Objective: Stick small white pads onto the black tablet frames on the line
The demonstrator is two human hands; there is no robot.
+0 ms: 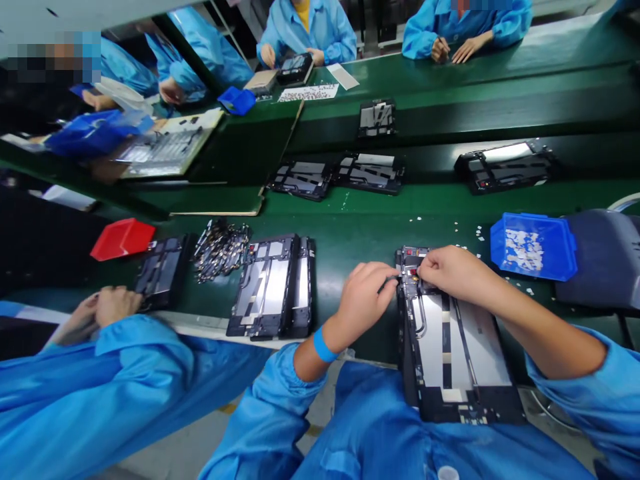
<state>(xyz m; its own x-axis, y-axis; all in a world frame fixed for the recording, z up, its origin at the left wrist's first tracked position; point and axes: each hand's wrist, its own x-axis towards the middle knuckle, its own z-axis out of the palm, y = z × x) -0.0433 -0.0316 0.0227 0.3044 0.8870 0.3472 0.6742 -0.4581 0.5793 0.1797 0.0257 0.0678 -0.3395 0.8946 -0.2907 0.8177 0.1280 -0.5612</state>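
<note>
- Tweezers [389, 283] pinched in the left hand [363, 301], tips at the far end of the open device frame [453, 340], which overhangs the bench [350, 233] edge.
- Right hand [450, 272] presses fingertips just beside those tips.
- Slip risk: the tips could scratch nearby parts, or the overhanging frame could tilt.

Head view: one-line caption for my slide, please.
Both hands, left hand and right hand, work at the top edge of an open tablet frame on a green bench.
</note>
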